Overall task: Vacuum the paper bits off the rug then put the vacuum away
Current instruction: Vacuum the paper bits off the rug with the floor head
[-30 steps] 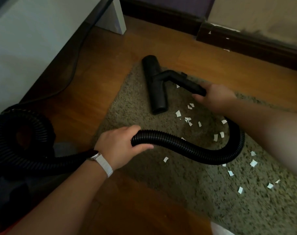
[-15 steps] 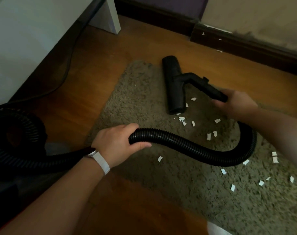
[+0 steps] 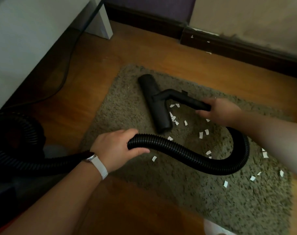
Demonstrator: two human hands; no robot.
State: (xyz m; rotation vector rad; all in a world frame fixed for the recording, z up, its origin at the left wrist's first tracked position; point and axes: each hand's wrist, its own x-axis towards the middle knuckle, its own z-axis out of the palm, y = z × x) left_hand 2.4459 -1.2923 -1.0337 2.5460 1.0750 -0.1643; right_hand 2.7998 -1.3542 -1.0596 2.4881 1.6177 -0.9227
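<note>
Wooden floor point(image 3: 93, 78) runs to a dark baseboard point(image 3: 246, 48), with white furniture point(image 3: 25, 39) and a cable point(image 3: 66, 73) beyond the left hand point(image 3: 115, 148). A shaggy olive rug point(image 3: 212, 200) lies below both hands. The black ribbed vacuum hose point(image 3: 186, 153) loops over it. The left fingers point(image 3: 127, 133) curl round the hose. The right hand point(image 3: 222, 112) grips the rigid tube point(image 3: 186, 99), whose flat floor nozzle point(image 3: 154, 102) rests on the rug just ahead of the right fingers. White paper bits point(image 3: 201, 135) lie scattered between the hands and further right.

Vacuum body point(image 3: 2, 150) cut off left.
</note>
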